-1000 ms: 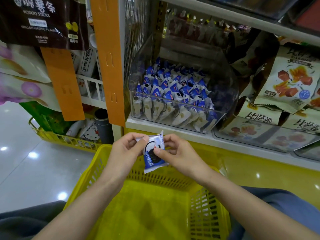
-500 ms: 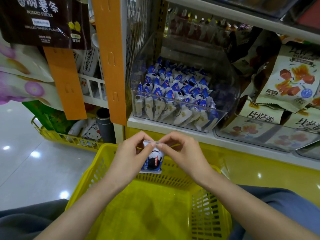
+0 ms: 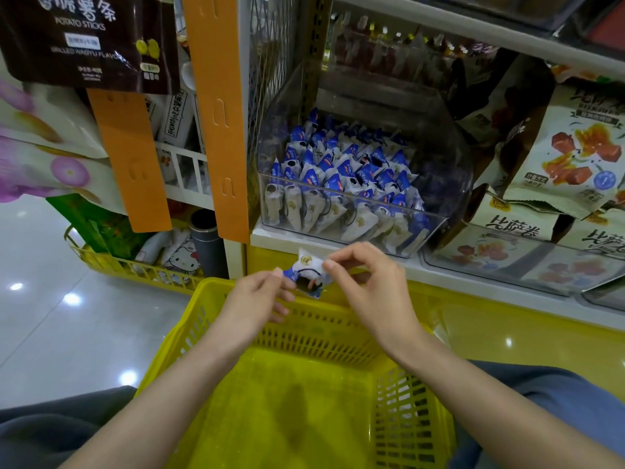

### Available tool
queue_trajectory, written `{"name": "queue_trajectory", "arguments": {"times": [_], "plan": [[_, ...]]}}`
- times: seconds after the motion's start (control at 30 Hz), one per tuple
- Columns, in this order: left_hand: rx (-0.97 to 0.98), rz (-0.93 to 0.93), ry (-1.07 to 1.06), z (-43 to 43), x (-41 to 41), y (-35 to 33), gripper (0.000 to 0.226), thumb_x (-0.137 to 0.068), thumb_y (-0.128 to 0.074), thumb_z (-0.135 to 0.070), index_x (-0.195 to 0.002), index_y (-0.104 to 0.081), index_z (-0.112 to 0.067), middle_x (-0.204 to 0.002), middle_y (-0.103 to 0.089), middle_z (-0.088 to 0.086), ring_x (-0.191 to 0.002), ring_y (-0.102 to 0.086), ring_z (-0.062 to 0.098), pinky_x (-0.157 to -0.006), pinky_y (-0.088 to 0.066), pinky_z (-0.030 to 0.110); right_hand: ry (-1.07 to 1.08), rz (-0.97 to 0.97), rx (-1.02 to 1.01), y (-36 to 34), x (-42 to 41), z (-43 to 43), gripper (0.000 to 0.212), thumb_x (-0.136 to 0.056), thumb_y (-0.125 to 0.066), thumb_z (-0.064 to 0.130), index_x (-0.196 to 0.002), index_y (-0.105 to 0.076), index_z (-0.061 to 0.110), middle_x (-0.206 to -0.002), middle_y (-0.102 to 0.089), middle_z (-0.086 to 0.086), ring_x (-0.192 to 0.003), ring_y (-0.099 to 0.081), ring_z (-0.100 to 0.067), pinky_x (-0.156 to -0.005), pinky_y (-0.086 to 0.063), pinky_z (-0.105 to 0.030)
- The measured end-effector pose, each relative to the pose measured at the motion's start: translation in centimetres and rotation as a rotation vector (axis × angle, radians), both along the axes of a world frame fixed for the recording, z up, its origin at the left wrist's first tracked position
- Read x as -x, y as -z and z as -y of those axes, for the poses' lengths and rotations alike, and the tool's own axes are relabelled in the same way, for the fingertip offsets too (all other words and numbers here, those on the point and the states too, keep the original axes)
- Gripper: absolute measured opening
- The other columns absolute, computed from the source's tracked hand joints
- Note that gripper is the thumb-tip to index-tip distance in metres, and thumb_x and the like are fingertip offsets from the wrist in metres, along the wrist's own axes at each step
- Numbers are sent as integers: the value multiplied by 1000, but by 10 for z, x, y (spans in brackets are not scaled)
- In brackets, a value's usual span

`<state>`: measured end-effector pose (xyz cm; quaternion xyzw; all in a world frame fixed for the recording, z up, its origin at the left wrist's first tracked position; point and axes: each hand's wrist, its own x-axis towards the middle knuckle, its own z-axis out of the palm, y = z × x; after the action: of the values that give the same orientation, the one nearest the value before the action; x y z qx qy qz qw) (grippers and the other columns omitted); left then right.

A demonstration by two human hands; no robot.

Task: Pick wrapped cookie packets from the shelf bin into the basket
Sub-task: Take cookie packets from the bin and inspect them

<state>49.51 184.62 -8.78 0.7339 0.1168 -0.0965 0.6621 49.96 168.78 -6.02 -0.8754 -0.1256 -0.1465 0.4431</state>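
One blue and white wrapped cookie packet [image 3: 308,275] is held above the far rim of the yellow basket [image 3: 304,401]. My left hand [image 3: 257,299] pinches its left end and my right hand [image 3: 368,286] pinches its right end. The packet lies tilted, almost sideways. A clear plastic shelf bin [image 3: 436,177] just above and behind the hands holds several more blue and white cookie packets [image 3: 345,184]. The basket's floor shows nothing inside it.
Large snack bags [image 3: 568,154] fill the shelf to the right. An orange shelf post [image 3: 216,113] stands left of the bin. Another yellow basket [image 3: 111,262] with goods sits low at the left, over a shiny floor [image 3: 50,316].
Both hands have turned the packet from hanging upright to lying sideways, and lifted it slightly toward the shelf edge. The hands have spread a little apart.
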Motion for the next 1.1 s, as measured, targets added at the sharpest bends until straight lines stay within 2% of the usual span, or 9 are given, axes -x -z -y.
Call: {"name": "queue_trajectory", "arguments": {"times": [0.07, 0.13, 0.27, 0.4, 0.57, 0.67, 0.73, 0.9, 1.1], "plan": [[278, -143, -4, 0, -2, -7, 42, -97, -35, -37, -79, -64, -13, -71, -69, 2, -62, -63, 16, -53, -51, 23, -85, 99, 125, 2, 6, -3, 1, -82, -68, 18, -82, -69, 17, -83, -64, 3, -80, -60, -9, -71, -51, -26], [438, -144, 25, -2, 0, -8, 40, -92, -43, -41, -85, -69, -12, -78, -73, 4, -68, -68, 15, -58, -55, 25, -116, 216, 310, 6, 13, -8, 5, -79, -70, 21, -82, -70, 17, -86, -66, 4, -83, -60, -16, -68, -51, -31], [405, -6, 13, -1, 4, -5, 21, -90, -54, -22, -92, -70, -8, -93, -72, 10, -84, -66, 16, -76, -53, 30, -188, 283, 476, 12, 18, -11, 8, -81, -68, 26, -85, -68, 19, -89, -62, 6, -83, -53, -12, -62, -41, -18], [307, 101, -18, 0, 3, -8, 21, -94, -48, -17, -104, -66, -11, -97, -73, 5, -89, -67, 17, -79, -52, 31, -64, -239, -27, 8, 14, -17, 17, -88, -60, 25, -102, -51, 21, -95, -56, 4, -80, -52, 1, -69, -43, -12], [205, 156, 63, 4, 6, -11, 22, -94, -48, -15, -109, -61, -7, -84, -69, 2, -63, -63, 9, -54, -51, 19, -169, -708, -531, -2, 6, -13, 21, -95, -47, 17, -109, -57, 6, -96, -65, -6, -72, -63, -2, -60, -53, -19], [-49, 298, -45, 3, 6, -6, 19, -89, -57, -20, -106, -51, -25, -95, -61, -6, -74, -59, 13, -65, -49, 21, -178, -748, -656, -3, 8, -13, 27, -93, -50, 14, -115, -52, -1, -104, -66, -14, -81, -66, -16, -65, -58, -27], [-155, 388, -31, 3, 10, -6, 24, -85, -62, -24, -99, -47, -35, -102, -56, -13, -88, -56, 6, -72, -45, 15, -158, -745, -689, -2, 8, -16, 27, -92, -51, 13, -114, -47, -3, -107, -65, -16, -80, -67, -16, -67, -59, -28], [-219, 460, 99, 5, 14, -6, 20, -82, -66, -23, -100, -55, -27, -101, -63, -12, -90, -59, -2, -75, -47, 13, -143, -709, -613, 0, 5, -14, 18, -91, -54, 15, -103, -45, 6, -89, -66, -4, -64, -62, -1, -59, -54, -18], [-257, 438, 136, 3, 14, -6, 18, -91, -52, -9, -99, -52, -24, -95, -64, -10, -85, -62, 0, -69, -45, 8, -172, -614, -539, 6, 5, -14, 41, -87, -58, 6, -124, -41, 11, -104, -62, -3, -66, -64, -2, -62, -56, -22]]}}
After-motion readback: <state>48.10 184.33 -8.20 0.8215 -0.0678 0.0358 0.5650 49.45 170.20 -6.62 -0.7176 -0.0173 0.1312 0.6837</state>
